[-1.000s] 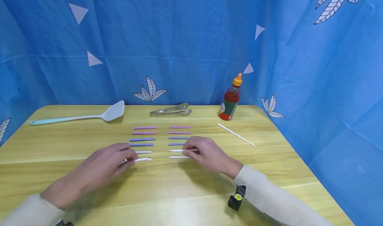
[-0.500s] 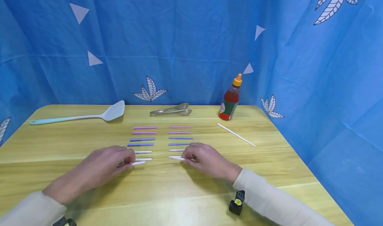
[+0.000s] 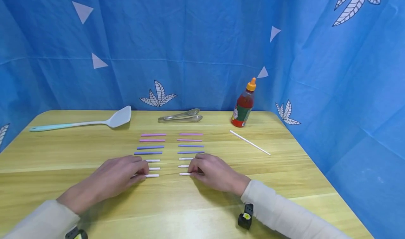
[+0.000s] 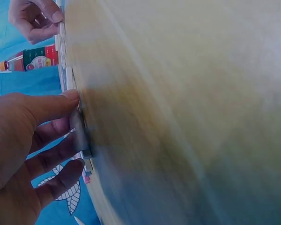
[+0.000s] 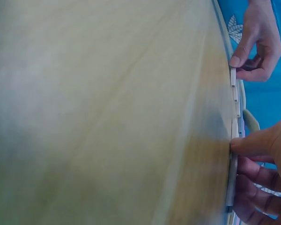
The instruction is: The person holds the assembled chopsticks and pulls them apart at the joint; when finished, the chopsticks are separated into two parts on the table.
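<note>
My left hand point(image 3: 121, 172) pinches a slim white stick point(image 3: 153, 175) at the front of the left column, low over or on the table. In the left wrist view a dark grey end of the stick point(image 4: 82, 131) shows by the fingers. My right hand point(image 3: 212, 172) pinches another slim white stick point(image 3: 184, 174) with a narrower tip, at the front of the right column. The two sticks lie in line, tips apart. Behind each hand are two more white sticks, then two blue sticks point(image 3: 191, 152) and two pink sticks point(image 3: 191, 134) per column, partly hidden by the hands on the white ones.
A longer white stick point(image 3: 250, 142) lies slanted at the right. Along the back are a spatula point(image 3: 118, 118), metal tongs point(image 3: 180, 116) and an orange-capped sauce bottle point(image 3: 243, 105). A blue curtain point(image 3: 202, 49) hangs behind the wooden table point(image 3: 196, 207).
Both hands have moved toward the table's front with a white stick each, from over the second white row to a new third row. The sticks now lie level in line.
</note>
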Tool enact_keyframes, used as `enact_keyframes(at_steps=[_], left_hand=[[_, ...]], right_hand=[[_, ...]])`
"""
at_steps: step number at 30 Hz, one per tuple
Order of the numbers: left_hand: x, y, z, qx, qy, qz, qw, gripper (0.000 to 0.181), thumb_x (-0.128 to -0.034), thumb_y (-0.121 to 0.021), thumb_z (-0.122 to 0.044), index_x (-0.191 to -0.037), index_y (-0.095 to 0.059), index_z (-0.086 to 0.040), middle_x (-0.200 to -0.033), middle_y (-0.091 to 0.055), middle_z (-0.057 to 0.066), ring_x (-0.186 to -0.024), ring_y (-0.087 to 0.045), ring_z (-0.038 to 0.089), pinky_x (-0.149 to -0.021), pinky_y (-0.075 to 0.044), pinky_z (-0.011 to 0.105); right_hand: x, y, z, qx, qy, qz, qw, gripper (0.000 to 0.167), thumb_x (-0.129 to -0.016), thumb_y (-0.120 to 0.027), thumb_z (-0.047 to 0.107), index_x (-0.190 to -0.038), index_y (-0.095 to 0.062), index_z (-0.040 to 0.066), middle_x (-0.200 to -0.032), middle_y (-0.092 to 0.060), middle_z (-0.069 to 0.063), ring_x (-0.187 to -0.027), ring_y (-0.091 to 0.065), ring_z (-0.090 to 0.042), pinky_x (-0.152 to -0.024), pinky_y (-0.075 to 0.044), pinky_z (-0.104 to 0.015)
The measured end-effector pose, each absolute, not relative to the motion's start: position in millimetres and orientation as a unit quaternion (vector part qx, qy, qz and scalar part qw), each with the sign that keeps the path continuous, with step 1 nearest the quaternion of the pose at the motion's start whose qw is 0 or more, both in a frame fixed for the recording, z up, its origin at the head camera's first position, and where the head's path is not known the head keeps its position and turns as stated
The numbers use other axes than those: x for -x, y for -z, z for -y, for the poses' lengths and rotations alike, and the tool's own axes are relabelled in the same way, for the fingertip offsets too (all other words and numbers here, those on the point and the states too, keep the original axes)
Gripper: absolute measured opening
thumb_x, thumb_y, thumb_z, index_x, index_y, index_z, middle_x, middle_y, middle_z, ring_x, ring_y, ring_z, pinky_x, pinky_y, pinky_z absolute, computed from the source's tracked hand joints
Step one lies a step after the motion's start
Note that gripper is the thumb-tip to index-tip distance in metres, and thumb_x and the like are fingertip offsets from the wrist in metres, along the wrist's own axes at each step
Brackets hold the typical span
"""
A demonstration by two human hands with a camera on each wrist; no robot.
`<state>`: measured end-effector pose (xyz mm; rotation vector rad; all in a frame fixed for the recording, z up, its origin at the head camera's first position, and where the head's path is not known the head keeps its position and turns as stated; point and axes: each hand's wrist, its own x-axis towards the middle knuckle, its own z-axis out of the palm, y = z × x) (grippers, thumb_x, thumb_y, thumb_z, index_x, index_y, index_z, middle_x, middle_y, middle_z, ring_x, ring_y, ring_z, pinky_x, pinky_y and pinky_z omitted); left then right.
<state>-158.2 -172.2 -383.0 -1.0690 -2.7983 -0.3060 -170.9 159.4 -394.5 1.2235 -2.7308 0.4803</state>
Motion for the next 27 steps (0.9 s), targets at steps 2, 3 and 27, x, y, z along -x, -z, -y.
enact_keyframes(at_steps=[2,3,27], left_hand=[[158,384,173,0.356,0.101,0.927,0.065,0.019,-0.0957,-0.086,-0.020,-0.096,-0.072,-0.033,-0.091,-0.065,-0.022,-0.082,-0.060,-0.003,-0.069,-0.056,0.029],[158,384,173,0.357,0.102,0.926,0.063,0.019,-0.0957,-0.086,-0.020,-0.096,-0.072,-0.033,-0.091,-0.065,-0.022,-0.082,-0.059,-0.003,-0.069,-0.056,0.030],[157,386,176,0.355,0.109,0.927,0.052,0.016,-0.0982,-0.083,-0.021,-0.103,-0.076,-0.034,-0.103,-0.070,-0.020,-0.094,-0.069,0.004,-0.080,-0.062,0.035]], right_hand=[[171,395,-159,-0.405,-0.158,0.899,0.054,0.005,-0.100,-0.080,0.012,-0.103,-0.079,0.016,-0.091,-0.065,0.007,-0.084,-0.056,-0.004,-0.075,-0.052,-0.019],[171,395,-158,-0.405,-0.158,0.899,0.054,0.005,-0.100,-0.080,0.012,-0.103,-0.079,0.016,-0.092,-0.065,0.007,-0.084,-0.056,-0.004,-0.074,-0.052,-0.019],[206,372,-255,-0.220,-0.239,0.941,0.090,0.011,-0.105,-0.072,0.014,-0.110,-0.080,0.007,-0.103,-0.076,-0.002,-0.090,-0.067,-0.015,-0.080,-0.059,-0.035]])
